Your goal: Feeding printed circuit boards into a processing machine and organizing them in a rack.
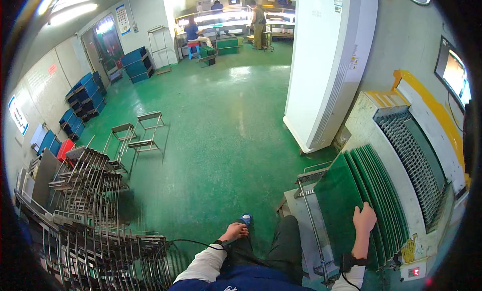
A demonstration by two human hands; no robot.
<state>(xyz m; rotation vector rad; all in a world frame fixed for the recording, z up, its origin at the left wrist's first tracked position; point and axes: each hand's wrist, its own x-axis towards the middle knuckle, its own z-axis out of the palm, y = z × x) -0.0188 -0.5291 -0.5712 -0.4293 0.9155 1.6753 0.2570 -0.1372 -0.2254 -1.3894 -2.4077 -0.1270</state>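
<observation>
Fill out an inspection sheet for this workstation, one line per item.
Surface: green floor, glossy.
Job's things: green panels standing on edge in a slotted rack beside a grey machine.
Clutter: stacked metal racks; blue bins along the wall.
Hands: right hand rests on the front panel; left hand on the knee, empty.
Cables: black wire at the left wrist.
Surroundings: white cabinet; people at far benches.

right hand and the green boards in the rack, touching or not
Touching: the head view shows the right hand laid on the front green board, fingers over its edge.

Metal racks (95, 200) left, upright panels (366, 190) right, floor (221, 130) between.
</observation>
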